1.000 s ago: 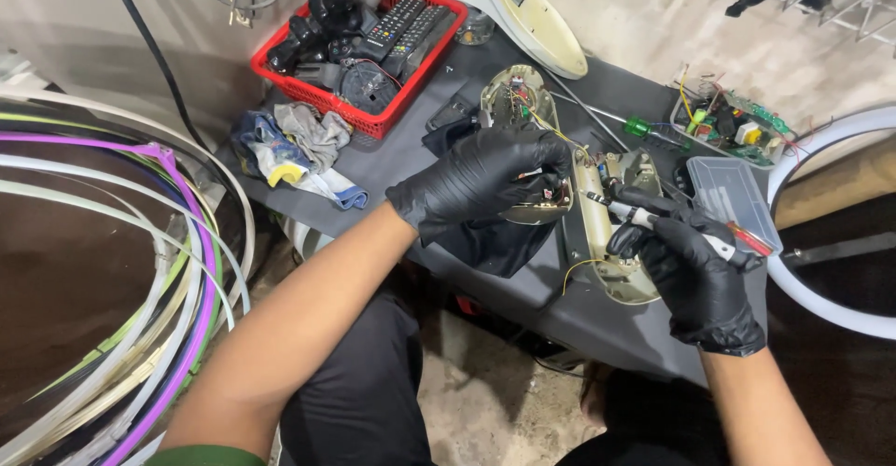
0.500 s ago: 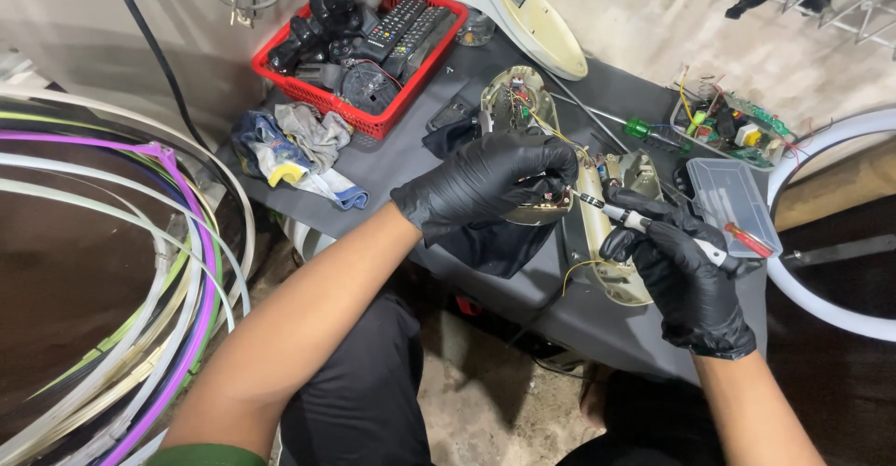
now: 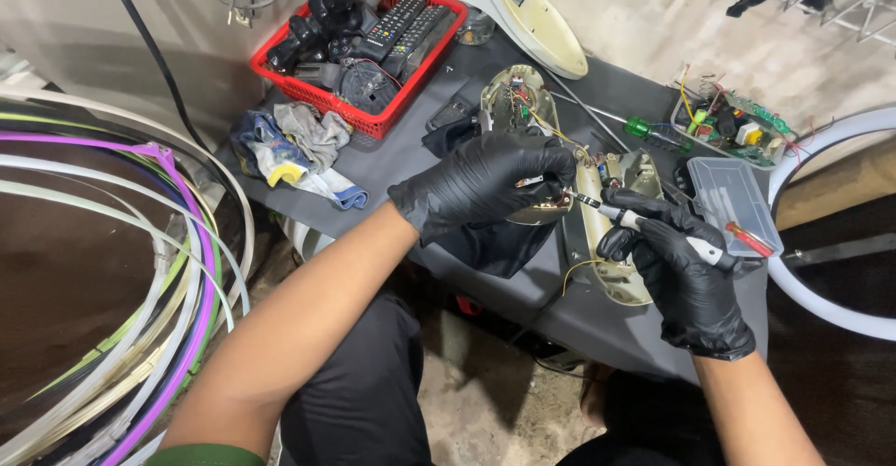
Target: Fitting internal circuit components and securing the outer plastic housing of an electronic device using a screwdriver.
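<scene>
At the centre of the frame, an opened cream-coloured appliance shell (image 3: 546, 207) is gripped by the black-gloved left hand (image 3: 485, 186), whose fingers (image 3: 546, 163) are curled down over its upper edge so that most of the shell is hidden beneath the palm. Just right of centre, a slim screwdriver (image 3: 653, 228) is pinched between the thumb and bent fingers of the gloved right hand (image 3: 686, 279); its tip is set against the shell just beside the left fingertips. A second opened housing half (image 3: 616, 275) with loose wires is seen under the right hand. All of this lies on a dark grey table (image 3: 401, 163). A red basket (image 3: 392, 116) of remote controls sits at upper centre, a circuit board (image 3: 737, 130) at upper right, and a clear plastic box (image 3: 733, 195) just beside the right hand.
</scene>
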